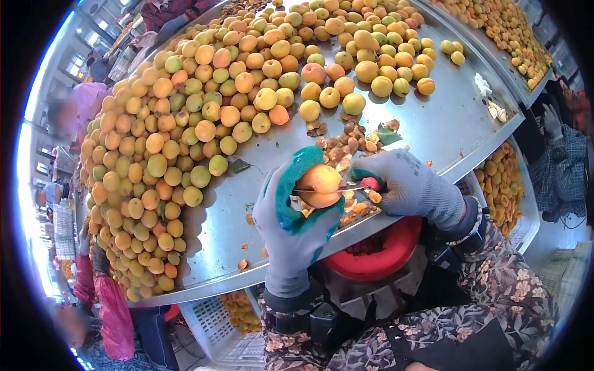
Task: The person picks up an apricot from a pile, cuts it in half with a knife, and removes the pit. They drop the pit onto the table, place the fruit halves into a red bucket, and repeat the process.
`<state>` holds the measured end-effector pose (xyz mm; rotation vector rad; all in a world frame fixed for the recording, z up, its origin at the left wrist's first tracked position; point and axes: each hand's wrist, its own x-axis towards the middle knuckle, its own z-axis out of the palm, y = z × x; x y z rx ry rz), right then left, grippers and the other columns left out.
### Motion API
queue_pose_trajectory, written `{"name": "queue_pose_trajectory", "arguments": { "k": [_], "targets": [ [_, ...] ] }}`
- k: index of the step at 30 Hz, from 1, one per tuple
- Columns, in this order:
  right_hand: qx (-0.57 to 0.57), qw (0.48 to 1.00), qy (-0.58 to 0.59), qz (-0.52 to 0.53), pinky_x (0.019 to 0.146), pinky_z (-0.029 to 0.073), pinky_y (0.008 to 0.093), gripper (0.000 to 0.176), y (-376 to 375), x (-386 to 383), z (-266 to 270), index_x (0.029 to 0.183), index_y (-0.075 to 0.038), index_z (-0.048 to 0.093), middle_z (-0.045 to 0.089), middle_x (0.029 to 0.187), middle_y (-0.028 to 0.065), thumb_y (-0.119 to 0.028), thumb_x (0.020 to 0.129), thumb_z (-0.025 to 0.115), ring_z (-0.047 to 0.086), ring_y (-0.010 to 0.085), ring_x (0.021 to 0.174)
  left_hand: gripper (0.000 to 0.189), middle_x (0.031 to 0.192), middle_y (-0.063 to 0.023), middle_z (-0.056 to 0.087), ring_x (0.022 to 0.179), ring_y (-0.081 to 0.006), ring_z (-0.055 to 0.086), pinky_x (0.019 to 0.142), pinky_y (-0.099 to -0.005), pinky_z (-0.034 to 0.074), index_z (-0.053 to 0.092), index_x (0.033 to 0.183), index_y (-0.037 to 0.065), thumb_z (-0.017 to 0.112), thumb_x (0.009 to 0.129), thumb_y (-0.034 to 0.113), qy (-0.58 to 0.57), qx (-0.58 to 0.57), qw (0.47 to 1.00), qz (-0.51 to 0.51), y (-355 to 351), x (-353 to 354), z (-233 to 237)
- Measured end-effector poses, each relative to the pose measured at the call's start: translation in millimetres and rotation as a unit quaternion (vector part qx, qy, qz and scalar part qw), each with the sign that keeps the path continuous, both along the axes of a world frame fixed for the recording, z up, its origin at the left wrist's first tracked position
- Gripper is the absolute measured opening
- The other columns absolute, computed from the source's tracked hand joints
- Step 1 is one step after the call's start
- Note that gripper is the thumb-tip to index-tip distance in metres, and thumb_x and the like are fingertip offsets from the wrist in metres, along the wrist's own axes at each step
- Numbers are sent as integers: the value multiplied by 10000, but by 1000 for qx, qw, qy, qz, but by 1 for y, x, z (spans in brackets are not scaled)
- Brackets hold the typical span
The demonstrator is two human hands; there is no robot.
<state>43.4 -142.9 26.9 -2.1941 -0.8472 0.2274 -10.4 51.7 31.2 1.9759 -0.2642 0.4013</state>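
Note:
An apricot (323,179) sits in the grip of my left hand (289,213), which wears a grey glove with green coating. My right hand (408,184), gloved in grey, is closed on a small knife with a red handle (371,183). The thin blade (350,188) lies level against the side of the apricot. Both hands are over the near edge of the metal table (226,247). Cut apricot scraps (354,208) lie just below the blade, and a pile of apricot pits (351,139) is right beyond my hands.
A large heap of whole apricots (204,93) spreads over the left and far table. Below the edge stand a red bucket (377,250), a white crate (210,324) and another crate of apricot halves (498,185). A person in a pink sleeve (114,315) is at the left.

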Motion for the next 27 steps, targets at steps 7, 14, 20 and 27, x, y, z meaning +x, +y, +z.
{"name": "queue_pose_trajectory", "arguments": {
  "k": [7, 14, 20, 27],
  "targets": [
    [32, 999, -5, 44, 677, 464, 406, 308, -3, 6, -11, 984, -32, 552, 597, 800, 178, -144, 712, 645, 576, 390, 766, 583, 1190, -178, 527, 1038, -267, 569, 869, -332, 486, 409, 1248, -36, 595, 697, -67, 150, -407, 896, -97, -19, -7, -17],
    [-5, 1000, 10, -15, 683, 467, 417, 348, -1, 1, -5, 1050, -34, 549, 603, 821, 193, -94, 714, 614, 584, 398, 798, 633, 1215, -171, 514, 1088, -258, 539, 943, -355, 432, 377, 1306, -27, 646, 754, 126, 89, -340, 935, -44, -17, -2, -14],
    [17, 999, -11, -44, 690, 445, 477, 164, 2, -1, -9, 898, -65, 520, 596, 807, 192, -129, 753, 558, 578, 396, 841, 638, 1272, -164, 457, 1099, -257, 526, 960, -348, 409, 354, 1335, 12, 619, 755, 14, 130, -494, 856, -80, -11, -4, -35],
    [-16, 998, -11, -57, 706, 457, 476, 181, 8, -6, 13, 927, -43, 500, 595, 866, 194, -112, 765, 542, 585, 389, 825, 623, 1199, -157, 512, 1012, -243, 568, 885, -324, 461, 378, 1295, -3, 602, 714, -21, 44, -405, 912, -35, -33, 4, -2]
  ]
}}
